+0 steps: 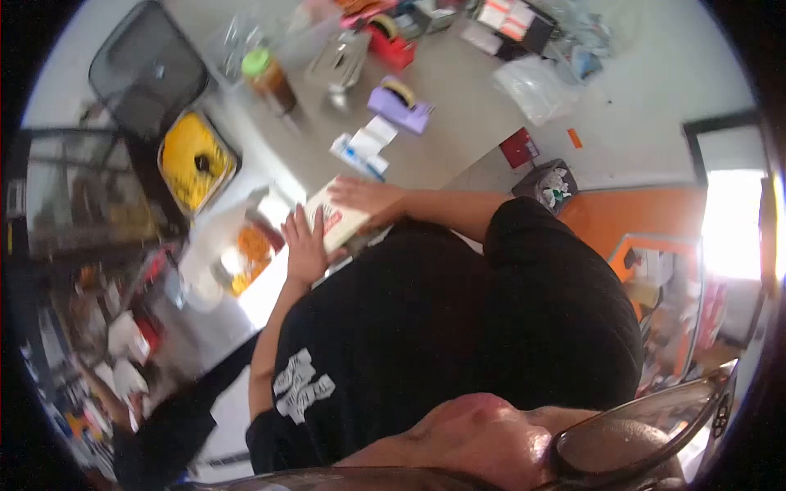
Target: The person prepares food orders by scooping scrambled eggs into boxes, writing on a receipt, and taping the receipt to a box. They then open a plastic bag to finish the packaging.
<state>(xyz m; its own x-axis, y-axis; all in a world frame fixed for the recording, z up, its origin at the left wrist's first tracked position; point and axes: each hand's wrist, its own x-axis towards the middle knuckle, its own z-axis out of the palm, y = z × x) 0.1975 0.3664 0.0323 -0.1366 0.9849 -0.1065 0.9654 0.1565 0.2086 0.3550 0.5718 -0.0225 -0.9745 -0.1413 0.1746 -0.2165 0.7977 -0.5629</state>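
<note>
A flat cream box with red print [334, 222] lies at the counter's near edge, close against my black shirt. My left hand [305, 250] rests on its left end, fingers stretched out and spread. Across the right part of the box lies my right hand [370, 199], its fingers flat on the top and apart. The undersides of both hands are hidden. Just beyond the box are a blue-and-white packet [357, 156] and a white slip of paper [374, 136].
Farther back stand a purple tape dispenser [401, 106], a red tape dispenser [391, 47], a green-capped bottle [268, 79] and a metal container [338, 61]. Left are a tray of yellow food [194, 160] and orange food [254, 244]. A waste bin [555, 185] stands right. Another person's arm [105, 393] shows lower left.
</note>
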